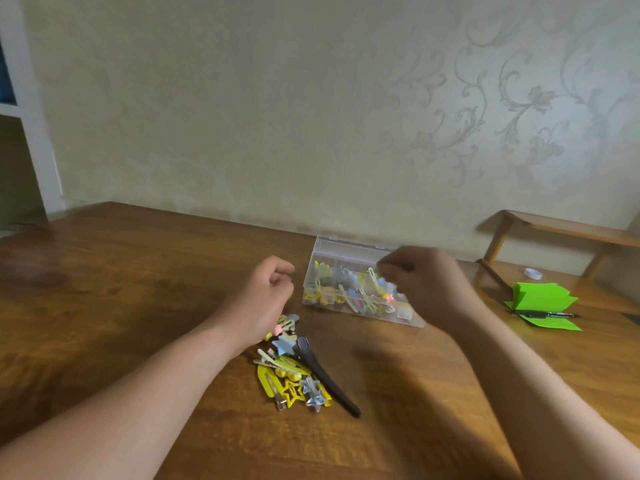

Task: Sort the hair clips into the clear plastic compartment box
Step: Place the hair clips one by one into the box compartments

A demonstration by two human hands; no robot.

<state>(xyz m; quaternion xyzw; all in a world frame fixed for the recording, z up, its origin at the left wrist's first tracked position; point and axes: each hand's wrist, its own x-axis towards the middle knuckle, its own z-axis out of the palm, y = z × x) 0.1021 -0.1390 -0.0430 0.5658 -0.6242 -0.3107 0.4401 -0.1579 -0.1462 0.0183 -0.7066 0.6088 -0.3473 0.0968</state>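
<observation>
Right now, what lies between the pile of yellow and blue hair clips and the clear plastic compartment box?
Only bare brown wooden table lies between the pile of yellow and blue hair clips and the clear plastic compartment box, as the head view shows.

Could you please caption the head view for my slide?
Right hand over the clear compartment box; left hand near the loose hair clips.

Brown wooden table (pixel 138 289) carrying everything. Clear plastic compartment box (pixel 346 249) sitting mid-table towards the far edge, small hair clips (pixel 349 294) lying in its compartments. Loose pile of yellow and blue hair clips (pixel 287 375) lying nearer and left of it, apart. Long black plastic clip (pixel 325 375) lying along the pile's right side. Green paper stack (pixel 540 294) sitting well right, black pen (pixel 543 315) lying across it.
</observation>
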